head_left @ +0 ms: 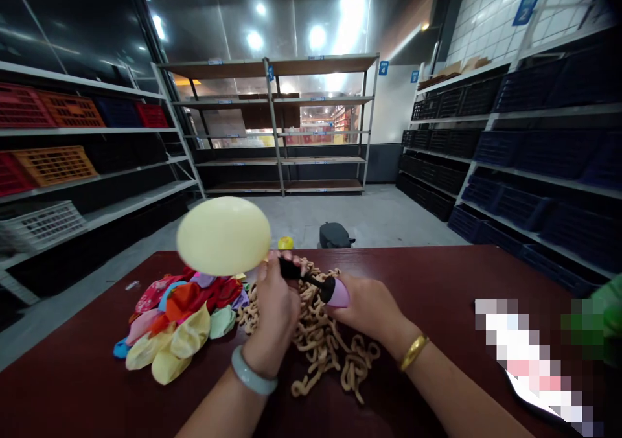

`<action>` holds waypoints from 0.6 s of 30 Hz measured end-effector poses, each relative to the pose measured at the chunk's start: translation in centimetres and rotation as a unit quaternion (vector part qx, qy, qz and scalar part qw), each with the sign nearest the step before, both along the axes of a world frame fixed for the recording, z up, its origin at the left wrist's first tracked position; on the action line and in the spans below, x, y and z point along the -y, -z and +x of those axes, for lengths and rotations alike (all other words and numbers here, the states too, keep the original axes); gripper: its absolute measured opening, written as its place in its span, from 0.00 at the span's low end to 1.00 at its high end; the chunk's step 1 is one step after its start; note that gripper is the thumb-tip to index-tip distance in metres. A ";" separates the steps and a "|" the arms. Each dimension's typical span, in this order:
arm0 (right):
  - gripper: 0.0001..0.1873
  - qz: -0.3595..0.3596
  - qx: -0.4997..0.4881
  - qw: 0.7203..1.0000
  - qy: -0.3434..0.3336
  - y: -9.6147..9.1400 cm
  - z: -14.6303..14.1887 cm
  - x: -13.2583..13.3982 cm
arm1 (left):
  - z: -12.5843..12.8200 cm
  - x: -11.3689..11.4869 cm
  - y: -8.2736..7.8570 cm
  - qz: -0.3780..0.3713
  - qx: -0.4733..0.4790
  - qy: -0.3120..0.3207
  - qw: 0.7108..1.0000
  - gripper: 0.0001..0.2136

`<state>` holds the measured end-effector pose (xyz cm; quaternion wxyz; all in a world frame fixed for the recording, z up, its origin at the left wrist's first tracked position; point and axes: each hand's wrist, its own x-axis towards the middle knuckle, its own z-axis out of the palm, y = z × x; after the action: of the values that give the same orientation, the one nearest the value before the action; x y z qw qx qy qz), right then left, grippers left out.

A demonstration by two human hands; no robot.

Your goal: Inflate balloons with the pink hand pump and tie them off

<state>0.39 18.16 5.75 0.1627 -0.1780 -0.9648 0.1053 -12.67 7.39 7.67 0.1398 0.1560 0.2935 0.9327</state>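
A pale yellow balloon (223, 234), inflated to an oval, stands out to the left above the table. My left hand (276, 308) is closed around the balloon's neck and the black front end of a balloon pump (337, 293). My right hand (369, 305) grips the pump's purple and black rear part, with a dark rod showing between the hands. Under them lies a heap of tan, curled, chain-like strands (311, 334). Left of my left hand is a pile of flat balloons (182, 311) in red, yellow, orange, pink, green and blue.
The dark red table (418, 386) bears a blurred-out flat white item (534, 373) at right, beside something green (593, 321). Beyond the table sit a dark grey bin-like object (335, 234) and a yellow round thing (285, 242). Shelves with crates (58, 166) line both sides.
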 end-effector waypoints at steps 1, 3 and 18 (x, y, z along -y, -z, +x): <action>0.19 0.001 0.004 1.000 -0.002 0.0 0.1 -0.3 | -1.2 0.5 -0.3 0.006 0.003 -0.020 1.000 0.10; 0.19 0.006 0.011 1.000 -0.002 -0.1 0.2 -0.9 | -3.4 1.7 -0.9 0.015 0.010 -0.045 0.999 0.10; 0.20 0.024 0.026 0.999 0.006 -0.1 0.6 -0.6 | 2.0 -1.0 1.7 -0.005 0.044 0.018 0.999 0.10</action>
<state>0.94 18.80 5.86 0.1419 -0.1824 -0.9699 0.0763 -10.69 8.41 5.93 0.1704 0.1191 0.2891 0.9344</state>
